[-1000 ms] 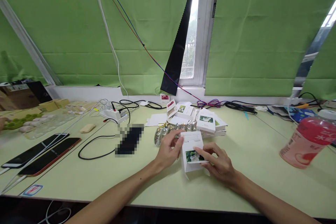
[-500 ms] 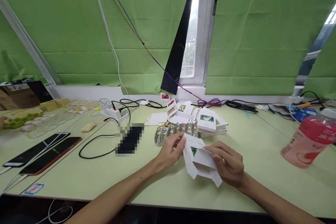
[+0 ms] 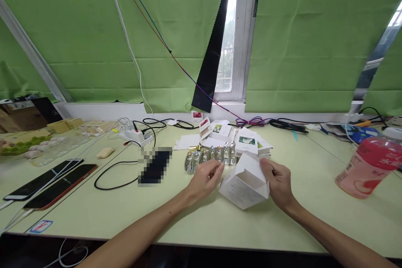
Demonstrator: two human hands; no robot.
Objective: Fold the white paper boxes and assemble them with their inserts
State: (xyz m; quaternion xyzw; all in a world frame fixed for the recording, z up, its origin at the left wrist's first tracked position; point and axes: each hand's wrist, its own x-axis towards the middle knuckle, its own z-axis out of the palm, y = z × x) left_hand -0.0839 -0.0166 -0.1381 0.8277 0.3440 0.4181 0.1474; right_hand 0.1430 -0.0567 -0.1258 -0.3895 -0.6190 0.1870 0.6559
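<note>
Since a half-sec. ago the white carton has swung round: its open end now gapes up toward the right hand, w/ a side of small print to the front, & the green flower picture has gone from view. The left hand is now at its far left corner.

Biggest thing here is the pale green counter. At its right stands the pink bottle, tilted in view, white cap partly cut off. Mid-counter, behind the hands, there's a pile of flower-print boxes, some lying flat, one propped at an angle. The white carton is in front of that pile, btwn the hands; can't tell if it touches the counter.

Right hand: thumb & bent fingers pinching the carton's upper right edge. Left hand: fingers curled, thumb drawn close to them, nr the carton; can't tell if they meet or touch it.

Then the row of shiny silvery items, just beyond the left hand, & smallest, a beige lump nr two phones at left.
</note>
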